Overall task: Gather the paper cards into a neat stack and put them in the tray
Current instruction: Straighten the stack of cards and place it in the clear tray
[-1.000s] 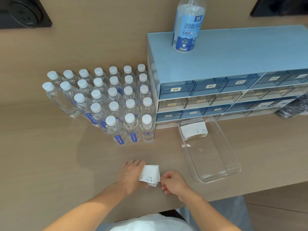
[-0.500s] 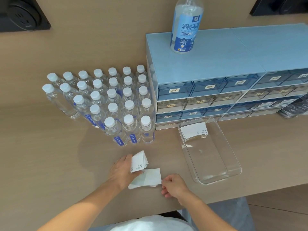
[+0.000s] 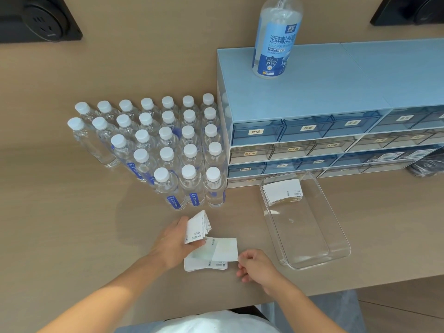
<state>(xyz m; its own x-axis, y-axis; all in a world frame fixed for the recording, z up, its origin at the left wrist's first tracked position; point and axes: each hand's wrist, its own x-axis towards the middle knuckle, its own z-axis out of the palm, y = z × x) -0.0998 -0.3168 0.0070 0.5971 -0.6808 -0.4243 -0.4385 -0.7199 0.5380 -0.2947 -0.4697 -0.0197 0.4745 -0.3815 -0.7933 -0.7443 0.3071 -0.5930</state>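
Observation:
My left hand point(image 3: 176, 243) grips an upright bundle of white paper cards point(image 3: 198, 225), fanned at its top edge. Below it, more white cards point(image 3: 206, 261) lie loosely spread on the table. My right hand point(image 3: 255, 266) pinches the right edge of the top loose card point(image 3: 225, 249). A clear plastic tray point(image 3: 336, 239) stands to the right, with a stack of white cards point(image 3: 282, 191) lying in its far end.
Several water bottles point(image 3: 165, 150) with white caps stand in rows behind my hands. A blue drawer cabinet point(image 3: 312, 131) sits behind the tray, with an alcohol bottle point(image 3: 274, 42) on top. The table's front edge runs just below my right hand.
The single pile has split: my left hand lifted part of the cards upright, and the other cards have spread wider on the table under my right hand's fingers.

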